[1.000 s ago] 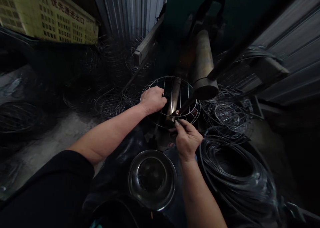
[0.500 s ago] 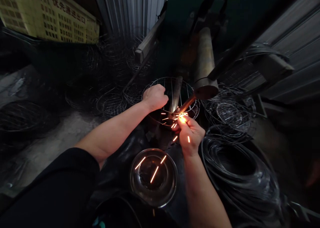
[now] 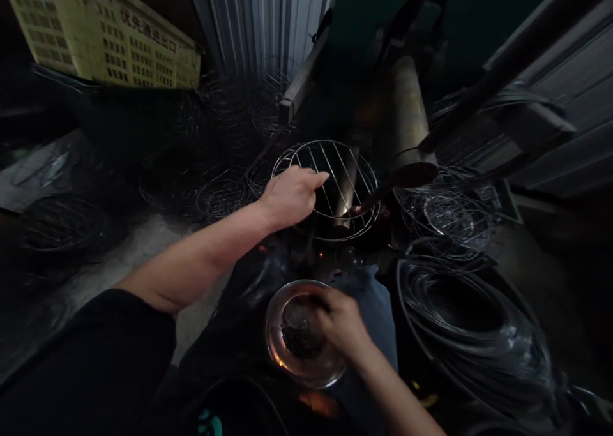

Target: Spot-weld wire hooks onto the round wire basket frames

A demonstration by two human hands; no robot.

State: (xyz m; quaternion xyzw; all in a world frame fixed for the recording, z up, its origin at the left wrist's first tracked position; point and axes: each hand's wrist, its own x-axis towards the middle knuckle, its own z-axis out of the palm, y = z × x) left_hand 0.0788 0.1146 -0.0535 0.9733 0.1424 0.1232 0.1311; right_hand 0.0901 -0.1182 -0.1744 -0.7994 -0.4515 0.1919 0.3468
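Observation:
My left hand [image 3: 291,195] is closed on the left side of a round wire rack [image 3: 347,237], a ring with parallel bars. The rack lies over a slanted metal post [image 3: 347,190] and just under a dark arm tip that comes from a thick metal cylinder [image 3: 409,110]. Lower down, my right hand [image 3: 341,321] reaches into a shiny metal bowl [image 3: 278,337]. Its fingers point down inside and are dark and blurred, so their grip does not show. Whatever lies in the bowl is too dim to make out.
A large coil of wire [image 3: 479,353] lies at the right, with more wire racks [image 3: 453,216] behind it. Several wire rings [image 3: 223,196] are at the left. A yellow crate [image 3: 115,40] stands at the upper left. A dark bar [image 3: 507,53] slants in from the upper right.
Sparks at the rack's front edge have died away. My right hand has left that edge and moved down into the bowl. The rack has turned a little, my left hand still on it.

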